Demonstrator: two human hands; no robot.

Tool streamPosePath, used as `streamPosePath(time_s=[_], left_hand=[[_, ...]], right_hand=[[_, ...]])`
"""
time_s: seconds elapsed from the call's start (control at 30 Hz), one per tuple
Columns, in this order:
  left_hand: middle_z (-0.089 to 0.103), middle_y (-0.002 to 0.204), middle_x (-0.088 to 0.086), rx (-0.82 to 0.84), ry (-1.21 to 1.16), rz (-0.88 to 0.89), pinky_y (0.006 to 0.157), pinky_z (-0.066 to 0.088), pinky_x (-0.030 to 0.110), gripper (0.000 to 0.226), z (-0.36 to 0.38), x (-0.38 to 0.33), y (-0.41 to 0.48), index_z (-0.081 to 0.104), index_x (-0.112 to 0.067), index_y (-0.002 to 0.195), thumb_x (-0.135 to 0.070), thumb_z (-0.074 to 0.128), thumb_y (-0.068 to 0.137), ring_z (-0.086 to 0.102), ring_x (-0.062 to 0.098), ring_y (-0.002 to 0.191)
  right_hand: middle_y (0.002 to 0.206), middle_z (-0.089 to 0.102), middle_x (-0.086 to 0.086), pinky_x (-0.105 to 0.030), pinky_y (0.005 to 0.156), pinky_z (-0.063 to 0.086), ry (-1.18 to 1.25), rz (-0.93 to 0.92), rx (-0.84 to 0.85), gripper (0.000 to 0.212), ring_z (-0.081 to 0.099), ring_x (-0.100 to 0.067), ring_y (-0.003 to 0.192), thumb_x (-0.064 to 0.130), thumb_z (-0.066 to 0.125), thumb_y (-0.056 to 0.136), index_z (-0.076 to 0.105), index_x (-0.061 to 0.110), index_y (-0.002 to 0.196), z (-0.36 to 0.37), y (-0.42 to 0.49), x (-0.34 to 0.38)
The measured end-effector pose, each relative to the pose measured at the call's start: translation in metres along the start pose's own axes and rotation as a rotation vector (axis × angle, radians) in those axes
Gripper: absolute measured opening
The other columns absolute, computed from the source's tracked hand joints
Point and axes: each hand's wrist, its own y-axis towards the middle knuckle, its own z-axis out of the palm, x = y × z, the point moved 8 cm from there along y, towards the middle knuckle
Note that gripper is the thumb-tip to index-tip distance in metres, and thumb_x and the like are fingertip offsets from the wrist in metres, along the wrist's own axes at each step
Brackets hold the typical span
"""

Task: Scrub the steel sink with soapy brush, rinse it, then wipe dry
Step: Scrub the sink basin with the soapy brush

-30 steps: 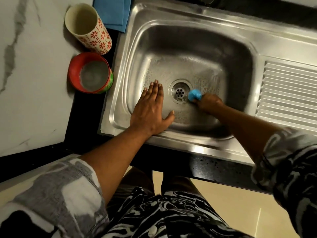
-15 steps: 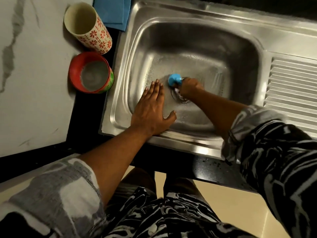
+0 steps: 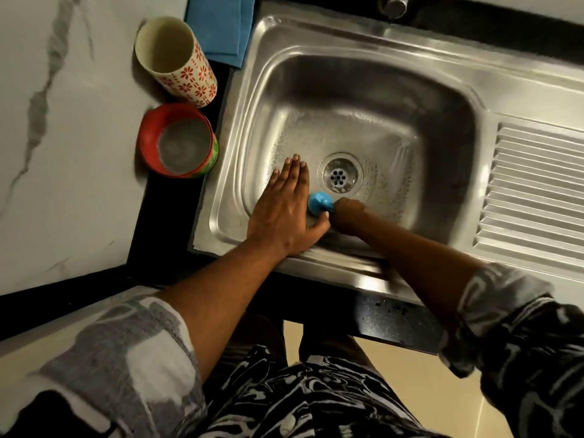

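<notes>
2 vessels stand at the left on the white counter: a patterned cup and, just beside it, a red bowl of greyish liquid, likely the soapy water. Behind them lies a folded blue cloth, soft and light, probably meant for drying. Next comes the steel sink, fixed and rigid, its floor wet and filmed, so it should be slick under any pressure. The left grip lies flat, fingers straight, over the basin's near-left edge as a brace. Touching its thumb side is the blue brush, low in the basin just in front of the drain. It looks small, light, hard plastic and probably slippery with soap, so it is best held firmly at its handle. The right grip, blurred, is closed round that handle. The ribbed drainboard lies at the far right.
</notes>
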Motion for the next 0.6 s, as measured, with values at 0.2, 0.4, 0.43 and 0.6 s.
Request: streamPosePath(time_s=[0.2,0.4,0.43,0.6], left_hand=[[0.009,0.176,0.019,-0.001,-0.023,-0.003,0.133,0.012,0.045,0.104,-0.002,0.001,-0.001,0.012,-0.001,0.167,-0.067,0.038,0.091,0.007,0.028,0.164],[0.007,0.176,0.020,-0.003,-0.023,0.004,0.133,0.013,0.046,0.104,-0.001,0.000,-0.001,0.011,-0.001,0.167,-0.068,0.037,0.092,0.005,0.028,0.164],[0.007,0.176,0.020,-0.004,-0.023,0.000,0.133,0.013,0.046,0.105,-0.001,0.001,-0.001,0.010,-0.001,0.167,-0.068,0.037,0.092,0.004,0.028,0.164],[0.005,0.176,0.020,-0.001,-0.037,0.009,0.133,0.013,0.045,0.105,-0.002,0.000,-0.002,0.009,-0.001,0.167,-0.068,0.037,0.092,0.003,0.028,0.164]], right_hand=[[0.131,0.064,-0.016,-0.039,0.095,0.050,0.099,0.031,-0.133,0.051,0.063,-0.032,0.118,0.042,0.052,0.102,0.055,0.004,0.137,-0.055,0.033,0.004],[0.105,0.062,-0.012,-0.034,0.078,0.044,0.272,0.215,-0.148,0.056,0.061,-0.027,0.092,0.051,0.050,0.103,0.055,0.003,0.133,-0.033,0.011,-0.068],[0.097,0.060,-0.010,-0.033,0.075,0.043,0.287,0.208,-0.136,0.057,0.059,-0.024,0.085,0.053,0.049,0.104,0.055,0.003,0.131,-0.028,0.007,-0.061],[0.102,0.067,-0.016,-0.038,0.072,0.054,0.436,0.210,-0.098,0.056,0.066,-0.030,0.086,0.053,0.056,0.101,0.060,0.003,0.124,-0.031,-0.006,-0.047]])
